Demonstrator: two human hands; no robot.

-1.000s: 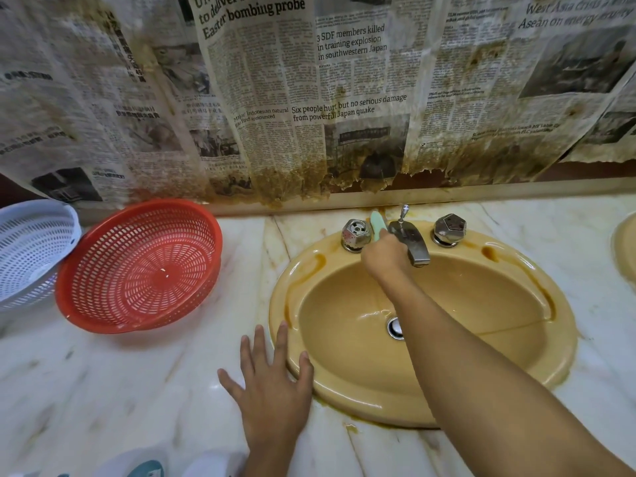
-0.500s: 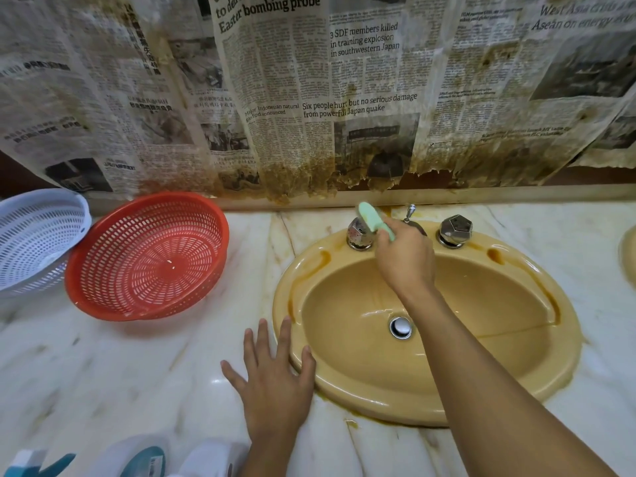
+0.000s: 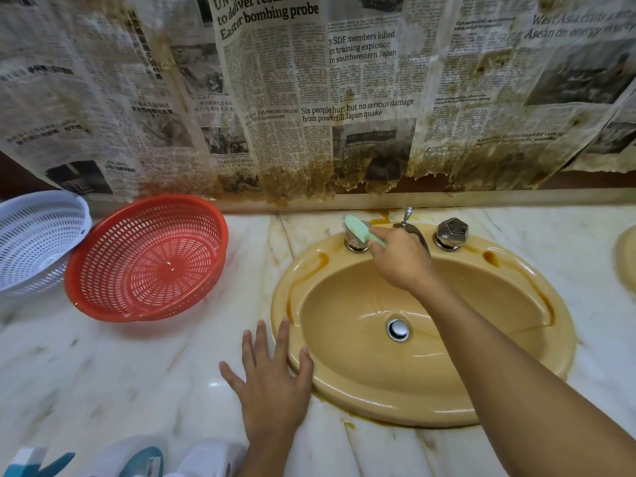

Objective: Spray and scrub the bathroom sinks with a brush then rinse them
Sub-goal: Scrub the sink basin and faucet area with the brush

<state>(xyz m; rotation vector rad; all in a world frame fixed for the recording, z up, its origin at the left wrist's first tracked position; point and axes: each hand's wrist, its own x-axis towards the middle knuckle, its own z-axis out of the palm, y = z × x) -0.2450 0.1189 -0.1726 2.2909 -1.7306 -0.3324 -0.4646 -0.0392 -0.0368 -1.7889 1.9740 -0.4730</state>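
Marble table (image 3: 137, 366), pale and veined, carries a yellow sink (image 3: 395, 407). The left hand (image 3: 272, 383) lies flat, fingers spread, at the sink's near-left rim. At the sink's far edge, the right hand (image 3: 399, 259) grips a green brush (image 3: 358, 230) against the left tap (image 3: 354, 244). Short, firm strokes around the tap's base would probably work best. Left of the sink sits a red basket (image 3: 148, 259). Behind the sink, stained newspaper (image 3: 344, 98) covers the wall.

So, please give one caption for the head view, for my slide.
Right hand holds a green brush on a tap handle of the yellow sink; left hand rests on the counter.
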